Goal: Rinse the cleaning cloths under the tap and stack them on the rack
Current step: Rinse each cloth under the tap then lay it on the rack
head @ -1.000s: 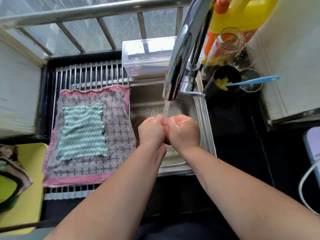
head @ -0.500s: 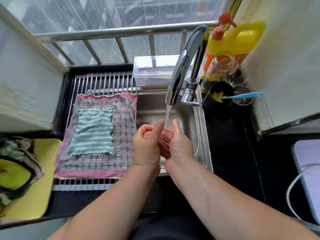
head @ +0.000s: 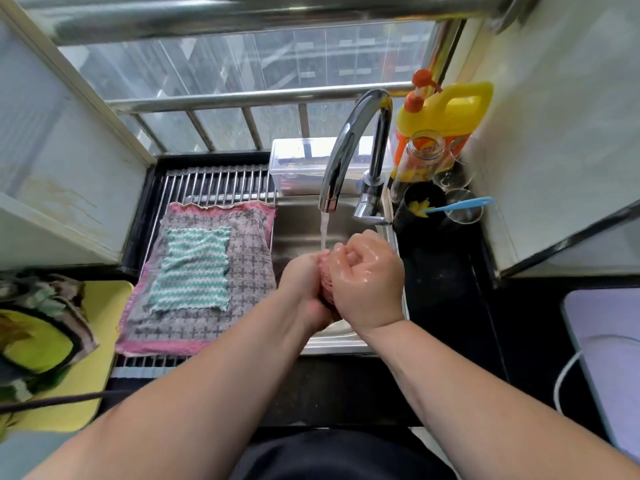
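Water runs from the chrome tap (head: 349,157) into the steel sink (head: 298,233). Under the stream, my left hand (head: 301,285) and my right hand (head: 367,282) squeeze a bunched pink cloth (head: 326,282) between them, fingers curled round it; most of the cloth is hidden. Left of the sink, a wire rack (head: 214,183) carries a grey cloth with a pink border (head: 249,268) laid flat. A smaller green-and-white striped cloth (head: 192,268) lies flat on top of it.
A clear plastic box (head: 298,164) stands behind the sink. A yellow detergent jug (head: 446,112), a jar, glasses and a black cup with a blue brush (head: 457,204) crowd the back right. A yellow tray with more cloths (head: 41,334) is at the left.
My hands went from fists, to flatter palms rubbing the pink cloth, to curled round it again. The camera view has pulled back and up.
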